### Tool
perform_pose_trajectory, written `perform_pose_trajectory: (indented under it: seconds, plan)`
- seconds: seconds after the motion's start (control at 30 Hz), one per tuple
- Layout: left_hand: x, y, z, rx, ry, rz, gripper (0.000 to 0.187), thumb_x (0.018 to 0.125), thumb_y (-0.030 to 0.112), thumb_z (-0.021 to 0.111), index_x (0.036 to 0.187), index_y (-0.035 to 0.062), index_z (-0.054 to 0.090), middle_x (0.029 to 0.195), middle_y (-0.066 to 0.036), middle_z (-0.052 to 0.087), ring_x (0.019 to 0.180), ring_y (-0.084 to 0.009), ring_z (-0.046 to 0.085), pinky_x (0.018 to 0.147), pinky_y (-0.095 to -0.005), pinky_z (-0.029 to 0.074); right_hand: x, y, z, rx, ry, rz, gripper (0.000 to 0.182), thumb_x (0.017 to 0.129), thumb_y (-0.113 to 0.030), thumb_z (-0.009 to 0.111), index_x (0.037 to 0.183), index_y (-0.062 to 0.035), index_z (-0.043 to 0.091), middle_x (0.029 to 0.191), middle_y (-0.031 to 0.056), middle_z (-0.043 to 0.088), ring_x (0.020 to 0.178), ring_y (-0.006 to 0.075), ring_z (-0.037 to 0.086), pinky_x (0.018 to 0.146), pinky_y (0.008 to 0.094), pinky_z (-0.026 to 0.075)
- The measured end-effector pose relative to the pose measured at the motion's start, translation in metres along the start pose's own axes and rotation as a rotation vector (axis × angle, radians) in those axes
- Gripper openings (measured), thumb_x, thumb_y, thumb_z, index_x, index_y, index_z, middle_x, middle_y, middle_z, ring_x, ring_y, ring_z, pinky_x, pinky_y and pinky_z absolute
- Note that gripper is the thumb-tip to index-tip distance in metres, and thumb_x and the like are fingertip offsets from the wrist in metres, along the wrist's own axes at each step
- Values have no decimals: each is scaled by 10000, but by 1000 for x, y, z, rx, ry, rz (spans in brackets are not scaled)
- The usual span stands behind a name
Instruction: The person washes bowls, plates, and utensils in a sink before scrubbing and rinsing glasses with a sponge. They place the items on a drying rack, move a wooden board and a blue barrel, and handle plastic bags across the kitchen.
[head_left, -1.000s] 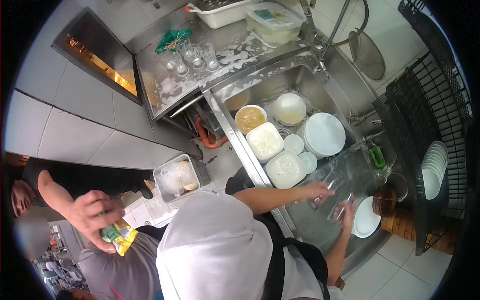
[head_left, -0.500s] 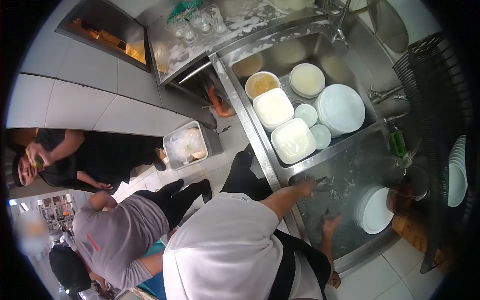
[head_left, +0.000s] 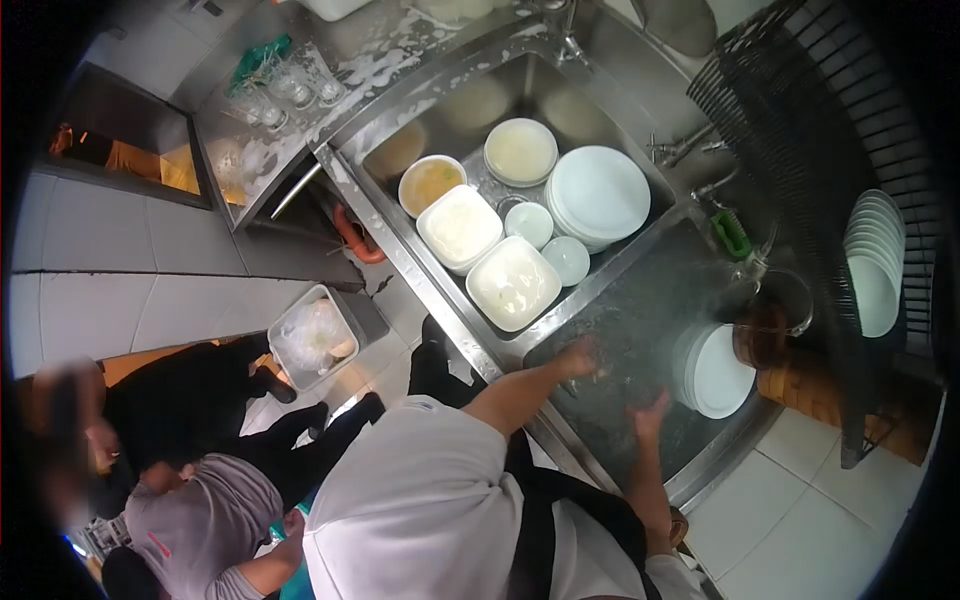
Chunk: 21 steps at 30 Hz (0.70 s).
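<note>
My left hand [head_left: 582,360] is over the water in the right-hand sink basin [head_left: 735,450], near its divider. Its fingers are blurred, and whether they hold anything cannot be made out. Lower right, my right hand [head_left: 650,408] has its fingers apart, with nothing visible in them. It is closest to a stack of white plates [head_left: 724,372] standing in cloudy water. The other basin holds square white dishes [head_left: 513,284], small bowls [head_left: 529,225], a stack of round plates [head_left: 600,193], a bowl of yellowish liquid [head_left: 432,186] and a round container [head_left: 521,151].
Glasses [head_left: 295,92] stand on the soapy counter. A black rack [head_left: 800,110] with white bowls [head_left: 873,290] hangs at right, near a green brush [head_left: 731,235] and tap. A lined bin [head_left: 313,335] is on the floor. Two co-workers [head_left: 205,520] are at lower left.
The view has shifted, moving the sinks left and up in the picture. My left hand has drawn in its fingers, and the water looks cloudier. A co-worker beside the wall has changed posture.
</note>
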<state>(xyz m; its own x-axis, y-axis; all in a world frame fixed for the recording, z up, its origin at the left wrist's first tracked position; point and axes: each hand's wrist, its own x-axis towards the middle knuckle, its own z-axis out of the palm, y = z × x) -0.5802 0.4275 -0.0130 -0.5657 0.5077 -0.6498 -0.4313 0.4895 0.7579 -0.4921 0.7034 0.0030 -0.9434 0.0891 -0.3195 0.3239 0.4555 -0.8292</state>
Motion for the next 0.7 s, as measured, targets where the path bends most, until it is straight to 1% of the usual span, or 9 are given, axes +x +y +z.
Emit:
perform_pose_trajectory:
  seconds: [0.03,0.13,0.23,0.33,0.37,0.4,0.53,0.63,0.7]
  plan:
    - [-9,6,3,-199,134,75,875,821,337,736,1492,0,286,1434,-218,447,1342,-326,429,1095,-426,364,12,-18,-8,-12,-64,-47,931,586,77,690,1427,-46,312,1298,171,502,1199,315,517,930,427,513]
    - [-36,33,3,-781,207,326,427,793,117,712,1185,12,577,1118,-139,633,1099,-271,601,987,-424,457,38,-111,-19,412,-239,182,928,560,88,666,1405,-90,328,1193,131,554,987,260,620,748,380,568]
    - [-102,57,-50,-1209,-178,444,557,842,145,690,1343,53,466,1167,-96,582,1094,-253,583,960,-413,475,86,-167,-25,276,-322,-55,878,615,56,653,1403,-150,324,1050,116,579,748,231,641,638,358,585]
    - [-159,78,-104,-1570,16,417,412,847,217,667,1213,100,518,1063,-94,597,1011,-295,609,922,-482,480,112,-278,-13,370,-490,29,831,659,-58,668,1403,-119,302,932,157,612,726,252,661,620,375,583]
    - [-185,84,-129,-1690,89,437,393,849,244,666,1187,100,528,1029,-97,601,1000,-304,612,921,-498,478,122,-304,-4,407,-523,31,753,736,-146,654,1403,-117,305,864,171,628,680,276,663,576,397,577]
    - [-193,87,-147,-1731,259,417,432,840,333,626,1183,88,533,965,-110,602,944,-313,615,909,-527,471,137,-321,3,459,-591,4,703,787,-209,634,1402,-102,312,877,180,639,678,290,662,559,409,573]
    - [-192,61,-211,-1859,248,631,519,790,419,553,1170,66,560,978,-116,610,871,-284,598,848,-441,477,186,-354,26,849,-834,43,635,924,-429,534,1396,-52,339,922,215,659,683,312,658,559,438,555]
    - [-187,59,-209,-1836,-32,681,511,787,410,562,1161,63,571,957,-108,622,872,-267,600,826,-421,480,181,-348,41,1045,-835,108,703,939,-578,458,1382,-38,381,927,219,662,690,310,652,600,447,542]
    - [-176,65,-186,-1760,-6,448,490,851,487,572,1122,79,574,918,-97,642,811,-263,628,733,-407,520,168,-319,42,1090,-750,162,690,952,-615,405,1366,-63,426,1012,204,664,743,305,651,645,435,532]
